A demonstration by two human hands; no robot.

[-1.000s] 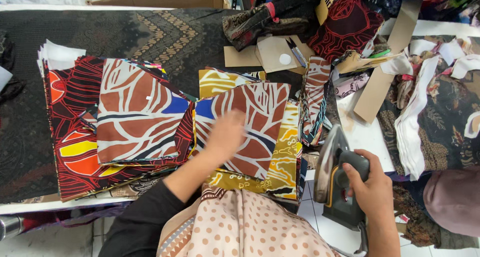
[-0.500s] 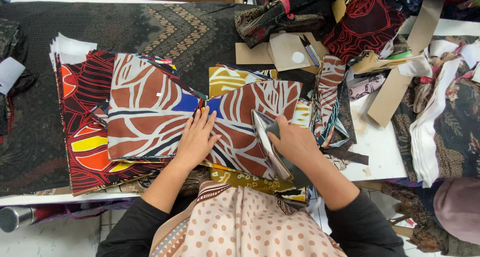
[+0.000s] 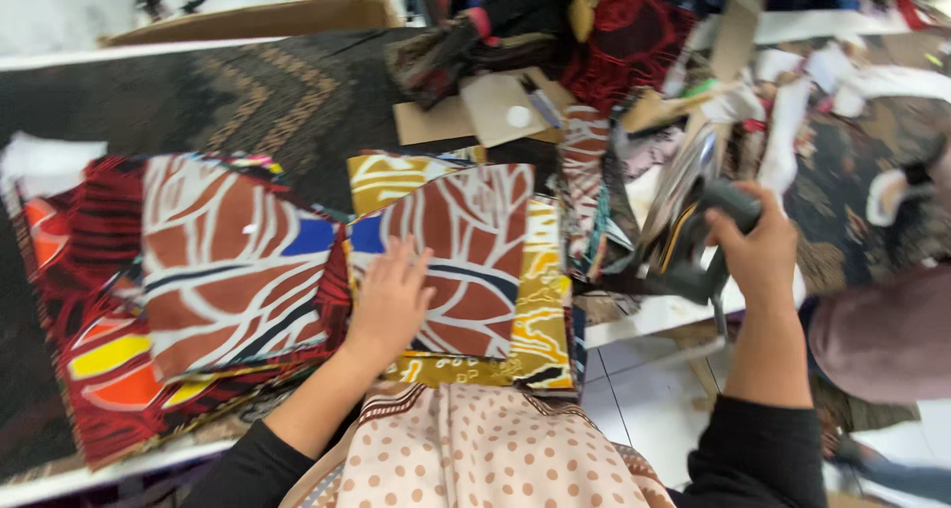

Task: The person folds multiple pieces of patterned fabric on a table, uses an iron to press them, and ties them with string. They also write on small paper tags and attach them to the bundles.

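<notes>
Fabric is under our left hand (image 3: 391, 300), which lies flat with fingers spread on a brown leaf-print piece (image 3: 461, 260) atop the yellow stack (image 3: 540, 310), just beside another pile (image 3: 218, 270). Our right hand (image 3: 758, 251) grips the iron (image 3: 693, 236) by its handle, tilted off the table's right edge.

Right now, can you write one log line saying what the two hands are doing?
left hand: flat on brown leaf-print fabric piece | right hand: gripping iron, raised right of fabric | surface: dark patterned table cover
</notes>
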